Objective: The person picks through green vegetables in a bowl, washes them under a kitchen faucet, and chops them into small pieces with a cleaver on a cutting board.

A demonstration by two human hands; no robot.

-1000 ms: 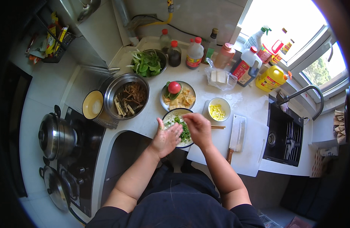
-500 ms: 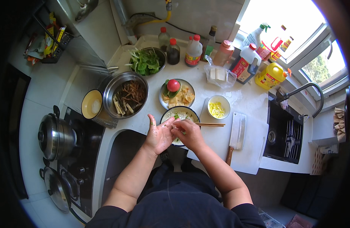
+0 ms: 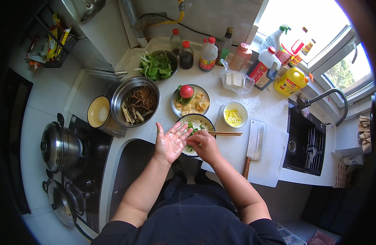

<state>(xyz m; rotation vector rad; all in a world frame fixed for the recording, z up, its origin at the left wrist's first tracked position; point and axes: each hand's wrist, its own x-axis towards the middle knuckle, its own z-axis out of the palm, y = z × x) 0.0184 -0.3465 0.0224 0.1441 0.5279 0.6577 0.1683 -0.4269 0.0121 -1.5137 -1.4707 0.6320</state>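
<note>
Palm up and fingers stretched out, my left hand [image 3: 168, 143] is over the near left side of a dark-rimmed bowl [image 3: 213, 122]. Small green bits cling to its skin. My right hand [image 3: 205, 146] meets the left fingers with its own fingertips bent together; whatever they pinch is hidden. Inside the bowl lies a pale mixture with chopped greens [image 3: 195, 127] on top, partly covered by both hands. A pair of wooden chopsticks [image 3: 228, 134] sticks out over the bowl's right side.
Behind the bowl stands a plate [image 3: 175, 110] with a tomato [image 3: 186, 91] and tan pieces. To the right are a bowl of chopped yellow food [image 3: 233, 117] and a cleaver [image 3: 255, 141] on a white cutting board [image 3: 273, 159]. A metal bowl [image 3: 154, 112] stands left.
My left hand has turned flatter, with its fingers more stretched out. The right fingertips have shifted slightly down along it. More chopped greens show in the bowl.
</note>
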